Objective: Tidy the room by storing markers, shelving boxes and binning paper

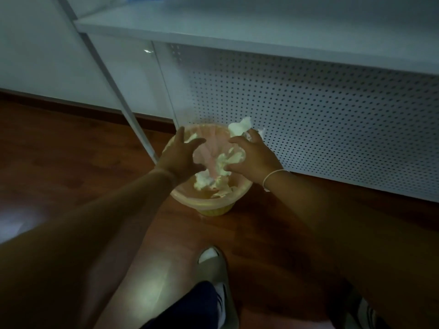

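Note:
A small yellow bin [215, 211] lined with a pink bag stands on the floor against the desk's panel. Several crumpled white paper pieces [204, 181] lie inside it. My left hand [181, 159] hovers over the bin's left rim with the fingers spread and nothing in them. Over the right rim, my right hand [254, 156] curls around a wad of crumpled paper [239, 128], which pokes out beyond the fingertips. More paper shows by its thumb; I cannot tell whether that piece is held or falling.
A white desk top [237, 27] overhangs the bin, with a perforated white panel [308, 119] behind it and a slanted white leg [133, 119] to the left. The floor [71, 162] is dark wood. My foot in a grey slipper [213, 264] is just below the bin.

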Motion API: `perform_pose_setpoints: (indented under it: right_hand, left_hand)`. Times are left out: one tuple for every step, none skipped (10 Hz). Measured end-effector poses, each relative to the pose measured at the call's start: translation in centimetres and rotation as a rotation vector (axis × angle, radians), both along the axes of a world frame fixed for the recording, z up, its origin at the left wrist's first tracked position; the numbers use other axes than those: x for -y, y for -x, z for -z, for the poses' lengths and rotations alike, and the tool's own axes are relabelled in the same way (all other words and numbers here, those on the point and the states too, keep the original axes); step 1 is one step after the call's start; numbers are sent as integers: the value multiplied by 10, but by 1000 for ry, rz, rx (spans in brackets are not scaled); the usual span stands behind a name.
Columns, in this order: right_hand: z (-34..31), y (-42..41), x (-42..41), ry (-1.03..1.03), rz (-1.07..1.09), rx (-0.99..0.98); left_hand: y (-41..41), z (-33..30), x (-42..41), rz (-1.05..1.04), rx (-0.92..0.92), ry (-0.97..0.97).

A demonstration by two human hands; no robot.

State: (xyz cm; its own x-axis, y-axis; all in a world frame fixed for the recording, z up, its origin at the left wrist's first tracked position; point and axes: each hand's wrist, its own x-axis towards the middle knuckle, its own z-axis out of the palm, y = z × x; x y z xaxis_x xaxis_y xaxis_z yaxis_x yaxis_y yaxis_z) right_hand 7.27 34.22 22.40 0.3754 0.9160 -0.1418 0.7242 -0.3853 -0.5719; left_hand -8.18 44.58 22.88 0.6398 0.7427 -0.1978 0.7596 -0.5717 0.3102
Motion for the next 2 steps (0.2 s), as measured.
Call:
perform_pose_setpoints:
  right_hand:
    - [-14,0,1,2,23,5]
    - [-26,-5,7,0,56,40]
  left_hand:
    - [4,-12,-6,-9,-34,8]
    - [4,-23,-8,34,-18,-9]
